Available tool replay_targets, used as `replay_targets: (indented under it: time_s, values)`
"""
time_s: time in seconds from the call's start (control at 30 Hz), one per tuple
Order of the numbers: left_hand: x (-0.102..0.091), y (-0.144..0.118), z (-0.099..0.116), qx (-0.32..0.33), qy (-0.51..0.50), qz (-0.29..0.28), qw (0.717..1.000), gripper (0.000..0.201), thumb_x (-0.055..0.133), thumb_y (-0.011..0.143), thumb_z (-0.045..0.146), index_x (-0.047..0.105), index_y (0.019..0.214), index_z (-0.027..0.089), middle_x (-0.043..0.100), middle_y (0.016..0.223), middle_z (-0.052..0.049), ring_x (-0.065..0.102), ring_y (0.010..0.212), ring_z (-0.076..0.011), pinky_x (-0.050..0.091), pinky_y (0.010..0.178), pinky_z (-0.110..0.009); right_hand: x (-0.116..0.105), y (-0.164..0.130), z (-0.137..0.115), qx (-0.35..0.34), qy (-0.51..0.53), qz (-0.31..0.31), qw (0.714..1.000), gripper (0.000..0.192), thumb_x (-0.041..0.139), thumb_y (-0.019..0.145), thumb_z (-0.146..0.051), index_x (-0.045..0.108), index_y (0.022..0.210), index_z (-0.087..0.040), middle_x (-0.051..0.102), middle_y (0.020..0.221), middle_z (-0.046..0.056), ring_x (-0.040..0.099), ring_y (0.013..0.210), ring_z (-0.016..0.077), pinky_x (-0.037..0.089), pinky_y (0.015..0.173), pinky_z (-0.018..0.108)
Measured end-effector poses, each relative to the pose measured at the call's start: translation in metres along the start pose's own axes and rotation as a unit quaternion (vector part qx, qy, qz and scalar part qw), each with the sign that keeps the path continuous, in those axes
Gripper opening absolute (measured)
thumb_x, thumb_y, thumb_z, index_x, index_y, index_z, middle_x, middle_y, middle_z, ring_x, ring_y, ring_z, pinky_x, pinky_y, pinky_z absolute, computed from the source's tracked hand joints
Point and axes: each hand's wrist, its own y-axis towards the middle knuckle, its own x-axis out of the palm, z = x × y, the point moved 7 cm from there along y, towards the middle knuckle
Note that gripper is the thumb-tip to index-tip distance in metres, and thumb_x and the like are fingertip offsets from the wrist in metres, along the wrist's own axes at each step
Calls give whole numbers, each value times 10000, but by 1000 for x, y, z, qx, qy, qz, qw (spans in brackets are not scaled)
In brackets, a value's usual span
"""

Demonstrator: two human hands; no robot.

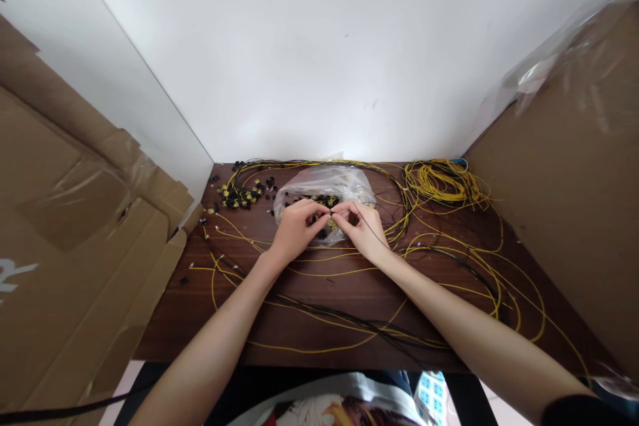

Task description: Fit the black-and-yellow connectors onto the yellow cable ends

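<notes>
Over a clear plastic bag of small black and yellow parts, my two hands meet fingertip to fingertip. My left hand is closed in a pinch on a small black part, mostly covered by the fingers. My right hand pinches at the same spot, closed on a thin black wire that runs back over the hand towards the wrist. Whether the wire's end sits inside the part is too small to tell.
Loose black and yellow parts lie at the back left of the brown table. A coil of yellow wire rests at the back right. Long wires cross the table. Cardboard stands left, another cardboard panel right.
</notes>
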Motion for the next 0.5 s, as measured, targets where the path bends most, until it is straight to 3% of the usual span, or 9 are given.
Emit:
replay_targets:
  time_s: [0.5]
  values:
    - [1, 1, -9, -115, -86, -14, 989, 176, 618, 759, 277, 697, 812, 128, 503, 556, 20, 381, 512, -87, 296, 500, -211, -1, -1, -4, -11, 17, -2, 1000, 98, 593, 755, -201, 662, 811, -160, 648, 718, 28, 581, 638, 135, 474, 630, 262]
